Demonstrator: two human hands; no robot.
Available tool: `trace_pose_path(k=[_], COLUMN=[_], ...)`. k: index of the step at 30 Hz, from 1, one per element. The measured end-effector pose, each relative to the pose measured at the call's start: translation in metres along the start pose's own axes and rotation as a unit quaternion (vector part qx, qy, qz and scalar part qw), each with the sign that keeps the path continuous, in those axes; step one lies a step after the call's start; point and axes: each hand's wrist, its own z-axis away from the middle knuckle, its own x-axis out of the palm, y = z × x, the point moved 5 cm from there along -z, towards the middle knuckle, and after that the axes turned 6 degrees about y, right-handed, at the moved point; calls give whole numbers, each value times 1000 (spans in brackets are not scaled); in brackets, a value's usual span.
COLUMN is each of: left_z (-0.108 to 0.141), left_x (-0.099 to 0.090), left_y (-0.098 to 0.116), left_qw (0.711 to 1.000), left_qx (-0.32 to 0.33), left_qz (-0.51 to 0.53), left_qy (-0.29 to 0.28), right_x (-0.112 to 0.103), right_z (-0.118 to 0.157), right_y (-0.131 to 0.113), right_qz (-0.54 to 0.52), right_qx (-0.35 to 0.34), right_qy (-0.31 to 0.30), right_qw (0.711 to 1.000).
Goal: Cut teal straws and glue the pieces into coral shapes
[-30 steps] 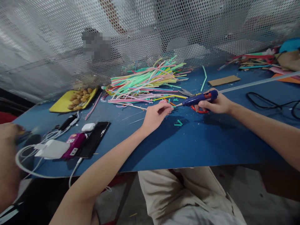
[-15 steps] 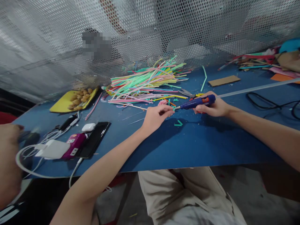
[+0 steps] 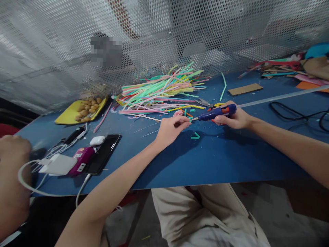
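My right hand (image 3: 235,118) is wrapped round a dark blue glue gun (image 3: 217,112), its metal nozzle pointing left. A long translucent glue stick (image 3: 277,97) runs out of its back. My left hand (image 3: 172,130) pinches a small green pipe-cleaner piece (image 3: 190,120) right at the nozzle tip; whether they touch I cannot tell. A pink fuzzy piece (image 3: 178,113) shows just behind the left fingers, partly hidden. Cut green bits (image 3: 195,136) lie on the blue table below the nozzle. Pliers or cutters (image 3: 204,102) with yellow handles rest behind the gun.
A large heap of coloured pipe cleaners (image 3: 159,89) lies at the back. To the left are a yellow tray (image 3: 64,116) of brown lumps, a phone (image 3: 105,152), a purple power block (image 3: 82,159) and white cables. Another person's arm (image 3: 14,185) reaches in at far left. A black cord (image 3: 285,115) lies right.
The other person's arm at far left has shifted slightly to the right. My two hands and the glue gun stay almost where they were.
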Motion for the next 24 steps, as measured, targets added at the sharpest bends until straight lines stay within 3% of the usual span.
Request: trace_pose_path(k=[24], left_z=[0], left_x=[0], left_y=[2], left_qw=[999], left_qx=[33], left_qz=[4], left_qy=[10], right_x=[-1], right_z=[1], right_y=[3], right_qz=[25], right_qx=[3], right_qy=[7], right_qw=[1000])
